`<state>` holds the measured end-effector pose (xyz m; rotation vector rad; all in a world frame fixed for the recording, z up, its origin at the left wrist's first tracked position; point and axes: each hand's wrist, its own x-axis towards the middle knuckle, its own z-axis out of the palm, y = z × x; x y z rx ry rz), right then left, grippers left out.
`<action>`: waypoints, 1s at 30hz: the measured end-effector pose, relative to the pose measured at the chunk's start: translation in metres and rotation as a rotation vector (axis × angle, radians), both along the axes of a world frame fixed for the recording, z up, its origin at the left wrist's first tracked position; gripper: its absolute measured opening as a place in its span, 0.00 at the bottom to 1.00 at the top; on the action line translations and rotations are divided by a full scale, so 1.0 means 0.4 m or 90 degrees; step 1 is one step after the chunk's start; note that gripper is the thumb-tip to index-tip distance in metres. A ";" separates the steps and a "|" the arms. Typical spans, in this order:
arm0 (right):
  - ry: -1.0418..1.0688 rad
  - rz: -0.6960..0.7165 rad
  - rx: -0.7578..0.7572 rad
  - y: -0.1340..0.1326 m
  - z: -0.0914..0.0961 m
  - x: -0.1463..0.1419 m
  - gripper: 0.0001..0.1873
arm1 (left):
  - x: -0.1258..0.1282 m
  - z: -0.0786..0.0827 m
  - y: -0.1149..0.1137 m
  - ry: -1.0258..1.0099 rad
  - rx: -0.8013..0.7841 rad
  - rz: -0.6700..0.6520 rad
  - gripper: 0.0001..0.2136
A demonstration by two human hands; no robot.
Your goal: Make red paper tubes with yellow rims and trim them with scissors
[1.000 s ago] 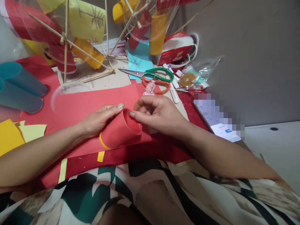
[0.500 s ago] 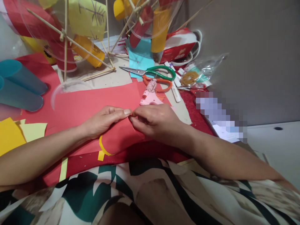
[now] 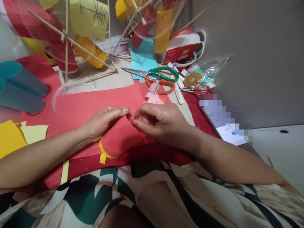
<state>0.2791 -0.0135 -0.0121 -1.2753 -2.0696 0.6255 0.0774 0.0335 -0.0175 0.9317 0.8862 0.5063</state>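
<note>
A rolled red paper tube (image 3: 118, 139) with a yellow strip at its near end lies on a flat red paper sheet (image 3: 95, 103). My left hand (image 3: 103, 122) curls over the tube's top, fingers closed against it. Facing it, my right hand (image 3: 159, 122) pinches the tube's open far rim between thumb and fingers. The two hands' fingertips almost meet at the rim. A pink glue gun (image 3: 154, 95) lies just behind my right hand.
Green scissors (image 3: 156, 73) and orange scissors (image 3: 163, 87) lie behind the hands. Teal paper tubes (image 3: 21, 91) sit at far left, yellow paper (image 3: 14, 136) below them. Stick-and-paper frames (image 3: 71, 34) stand at the back. A phone (image 3: 223, 125) and plastic bag (image 3: 201, 77) lie to the right.
The tube was pressed flat half a second ago; now its rim is lifted and slightly open again, with my right hand raised a little while still pinching it.
</note>
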 end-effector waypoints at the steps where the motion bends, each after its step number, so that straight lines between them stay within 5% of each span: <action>1: -0.009 0.006 0.001 0.001 -0.002 0.000 0.06 | 0.000 0.000 -0.002 0.007 0.015 -0.004 0.14; 7: -0.138 0.022 0.021 0.012 -0.020 0.000 0.11 | 0.003 0.000 -0.024 0.004 0.009 -0.032 0.14; 19: -0.253 0.020 0.269 0.002 -0.044 -0.008 0.16 | -0.004 -0.008 -0.029 -0.017 -0.040 -0.064 0.14; 30: -0.076 0.061 -0.032 0.018 -0.008 0.004 0.08 | -0.003 -0.004 -0.011 -0.090 -0.082 -0.022 0.05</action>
